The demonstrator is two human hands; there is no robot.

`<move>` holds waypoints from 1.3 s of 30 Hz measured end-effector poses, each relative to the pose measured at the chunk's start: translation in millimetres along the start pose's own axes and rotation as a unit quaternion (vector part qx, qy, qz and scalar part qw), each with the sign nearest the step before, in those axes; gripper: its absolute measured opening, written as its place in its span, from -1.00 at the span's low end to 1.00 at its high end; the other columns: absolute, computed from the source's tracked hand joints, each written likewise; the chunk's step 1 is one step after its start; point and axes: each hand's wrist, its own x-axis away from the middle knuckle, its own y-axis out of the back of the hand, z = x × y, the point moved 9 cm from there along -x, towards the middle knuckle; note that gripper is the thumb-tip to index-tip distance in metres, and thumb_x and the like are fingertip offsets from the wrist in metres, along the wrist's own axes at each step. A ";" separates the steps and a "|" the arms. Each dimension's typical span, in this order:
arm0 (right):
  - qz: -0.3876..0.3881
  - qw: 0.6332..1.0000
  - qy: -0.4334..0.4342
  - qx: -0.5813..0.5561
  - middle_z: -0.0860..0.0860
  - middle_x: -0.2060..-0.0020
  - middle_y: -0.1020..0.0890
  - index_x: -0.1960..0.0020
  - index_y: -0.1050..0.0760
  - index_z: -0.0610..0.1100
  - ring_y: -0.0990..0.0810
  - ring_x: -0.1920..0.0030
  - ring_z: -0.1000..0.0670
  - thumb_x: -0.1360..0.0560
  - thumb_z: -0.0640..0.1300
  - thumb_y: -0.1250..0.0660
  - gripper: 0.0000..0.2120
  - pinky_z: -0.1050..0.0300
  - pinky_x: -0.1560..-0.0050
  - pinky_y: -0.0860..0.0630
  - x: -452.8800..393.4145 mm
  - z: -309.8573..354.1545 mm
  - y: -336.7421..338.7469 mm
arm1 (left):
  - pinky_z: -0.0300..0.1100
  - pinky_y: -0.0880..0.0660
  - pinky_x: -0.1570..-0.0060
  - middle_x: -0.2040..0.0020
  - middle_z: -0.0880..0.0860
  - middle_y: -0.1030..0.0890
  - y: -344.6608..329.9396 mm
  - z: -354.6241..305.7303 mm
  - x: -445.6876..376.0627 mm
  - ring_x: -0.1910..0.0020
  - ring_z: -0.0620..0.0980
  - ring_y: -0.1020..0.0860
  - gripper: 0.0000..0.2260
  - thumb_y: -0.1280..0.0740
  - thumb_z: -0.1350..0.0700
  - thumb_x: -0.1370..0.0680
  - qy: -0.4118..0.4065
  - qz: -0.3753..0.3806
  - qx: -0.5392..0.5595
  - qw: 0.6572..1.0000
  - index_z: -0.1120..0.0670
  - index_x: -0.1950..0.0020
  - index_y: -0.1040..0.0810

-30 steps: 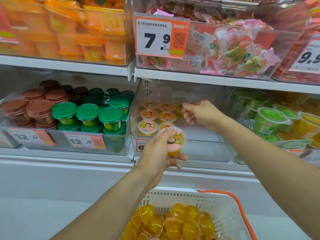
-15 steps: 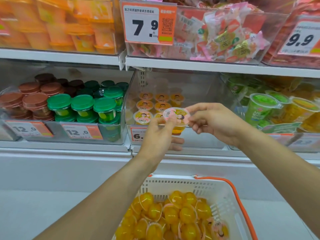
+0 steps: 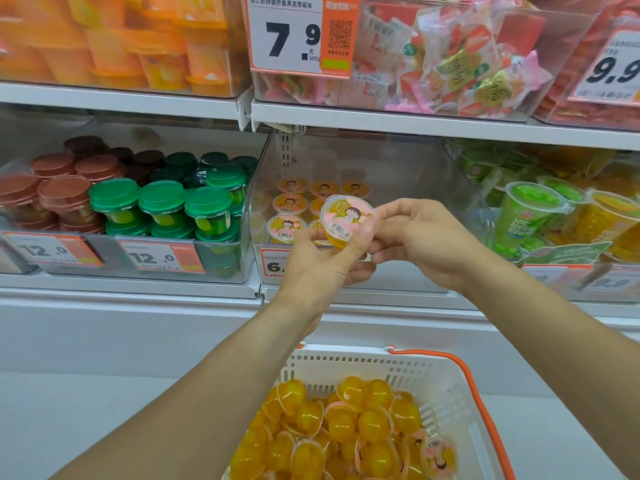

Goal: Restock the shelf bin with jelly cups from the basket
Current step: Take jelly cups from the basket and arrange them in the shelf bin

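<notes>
Head view, left hand [image 3: 317,268]: raised in front of the shelf bin [image 3: 381,278]; thumb and fingers curl round the sides of one jelly cup [image 3: 347,220], gripping it from below.
Head view, right hand [image 3: 420,242]: fingertips pinch the right rim of the same cup; remaining fingers curled inward beneath it.
Jelly cup: held between both sets of fingers, tilted, its pink printed lid facing the camera, orange jelly visible under the lid just above the left thumb.
Shelf bin: clear plastic, directly behind the fingers; rows of stocked cups [image 3: 290,204] sit lid-up at its left side, just beyond the left fingertips; bare floor behind the right hand.
Basket [image 3: 433,375]: white, orange handle, below both wrists; holds a pile of loose cups [image 3: 341,427], most bottom-up and yellow.
Neighbours: green-lidded tubs [image 3: 162,202] well left of the left fingers; green drink cups [image 3: 530,213] right of the right hand.
Price tag [image 3: 301,34]: on the shelf above the fingers, reads 7.9.
</notes>
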 end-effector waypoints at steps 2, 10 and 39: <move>-0.022 1.000 -0.013 -0.003 -0.19 0.34 -0.59 0.03 -0.54 -0.31 -0.57 0.40 -0.01 -0.52 -0.36 -0.36 -0.96 0.15 0.32 -0.62 -12.8 -2.9 8.3 | -0.05 -0.67 0.08 0.04 0.23 -0.68 -1.8 1.2 -0.4 0.18 0.13 -0.71 -0.52 -0.47 0.03 -0.49 0.007 0.006 -0.047 0.999 0.11 -0.29 -0.33; -0.096 0.960 -0.222 0.140 -0.15 0.29 -0.49 -0.30 -0.40 -0.36 -0.47 0.37 -0.02 -0.64 -0.36 -0.11 -0.73 0.07 0.40 -0.59 -106.1 -66.8 47.5 | -0.01 -0.62 0.16 0.18 0.19 -0.67 15.3 6.2 -8.6 0.32 0.11 -0.65 -0.85 -0.23 0.27 -0.59 0.010 -0.033 -0.093 0.995 0.08 -0.12 -0.39; -0.266 0.921 0.263 0.111 0.04 0.46 -0.48 0.14 -0.55 -0.08 -0.40 0.43 0.11 -0.56 -0.17 -0.30 -0.88 0.18 0.37 -0.36 62.3 -39.0 14.2 | -0.12 -0.60 0.31 0.09 0.18 -0.70 38.9 183.9 4.0 0.23 0.16 -0.69 -0.75 -0.25 0.04 -0.55 0.173 0.205 -0.580 0.769 0.20 -0.03 -0.58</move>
